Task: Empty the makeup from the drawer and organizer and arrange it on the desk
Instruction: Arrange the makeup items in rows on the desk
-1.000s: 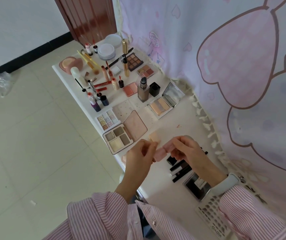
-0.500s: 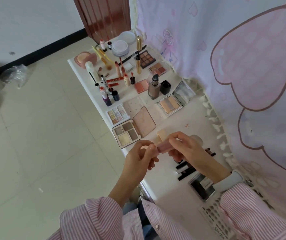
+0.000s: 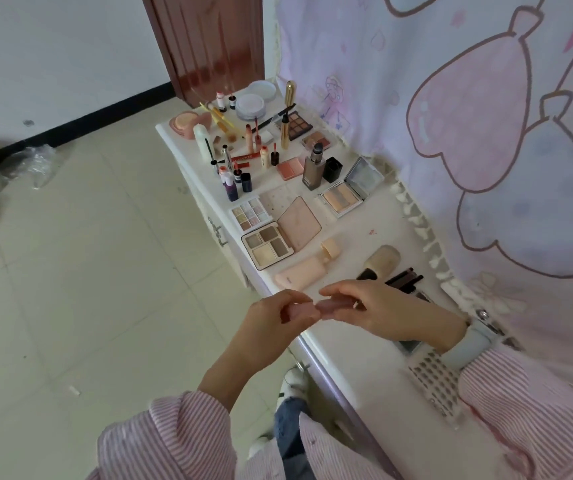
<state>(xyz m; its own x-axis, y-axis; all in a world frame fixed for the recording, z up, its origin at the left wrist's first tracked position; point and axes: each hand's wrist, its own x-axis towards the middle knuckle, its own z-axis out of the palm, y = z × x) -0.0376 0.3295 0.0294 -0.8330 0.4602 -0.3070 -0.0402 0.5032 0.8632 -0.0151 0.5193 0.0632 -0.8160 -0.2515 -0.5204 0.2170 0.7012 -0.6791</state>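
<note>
A: Head view: which step now?

B: Both hands hold one small pink tube [image 3: 316, 308] over the worktop [image 3: 364, 372] edge. Left hand [image 3: 274, 318] fingers pinch one end, right hand [image 3: 382, 311] fingers pinch the other end.

A: Next?

B: I think it must be set down beyond the fingers, near the peach tube [image 3: 300, 273], in free space.

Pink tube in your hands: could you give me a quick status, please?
Both hands pinch pink tube, one per end. Above desk edge. Peach tube lies just beyond.
</note>
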